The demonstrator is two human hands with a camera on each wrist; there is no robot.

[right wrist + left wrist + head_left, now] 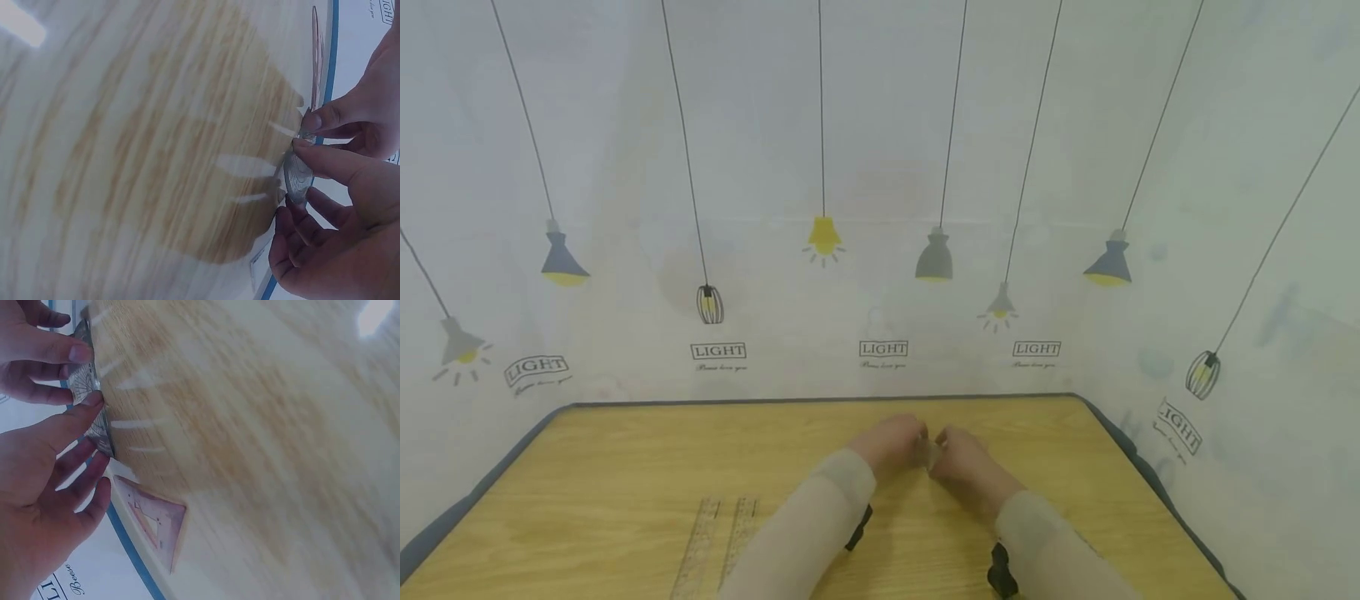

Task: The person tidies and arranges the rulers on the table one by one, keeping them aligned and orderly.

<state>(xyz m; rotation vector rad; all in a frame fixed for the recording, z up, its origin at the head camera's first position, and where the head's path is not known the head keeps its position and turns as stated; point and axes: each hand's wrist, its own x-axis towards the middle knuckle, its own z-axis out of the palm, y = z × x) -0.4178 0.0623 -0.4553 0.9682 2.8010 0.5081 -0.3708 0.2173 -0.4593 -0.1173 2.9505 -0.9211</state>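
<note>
Both hands meet over the table's far part, holding a small clear plate with printed curved and radiating lines, likely a protractor (928,454). My left hand (891,442) pinches one end of it between thumb and fingers. The other end is pinched by my right hand (966,462). In the left wrist view the protractor (81,384) is tilted nearly edge-on, so its full outline is hidden. The right wrist view shows a curved face of the protractor (298,172) between the fingertips. A pinkish clear set square (159,525) lies on the table near my left hand.
Two clear rulers, one on the left (696,546) and one beside it (741,533), lie on the wood-grain table (587,467). Dark edging (820,400) borders the table. Behind it hangs a pale sheet (880,150) printed with lamps.
</note>
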